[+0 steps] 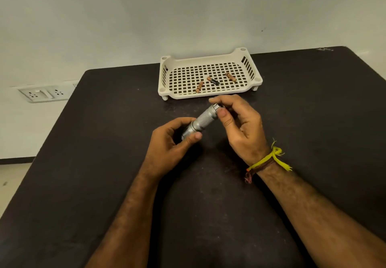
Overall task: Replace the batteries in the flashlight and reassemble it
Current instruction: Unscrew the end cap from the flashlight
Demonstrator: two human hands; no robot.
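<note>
A silver flashlight (202, 120) with a knurled body is held tilted above the black table (104, 142). My left hand (169, 142) wraps its lower, wider head end. My right hand (240, 125) pinches the upper tail end with thumb and fingers; the tail cap is partly hidden by them. Behind the hands a cream perforated tray (208, 59) holds three small batteries: a copper one at left (199, 86), a copper-and-black one in the middle (213, 81), and a copper one at right (230, 76).
The tray stands near the table's far edge by a pale wall. A wall socket plate (45, 93) sits left of the table. Yellow and brown threads (269, 160) circle my right wrist.
</note>
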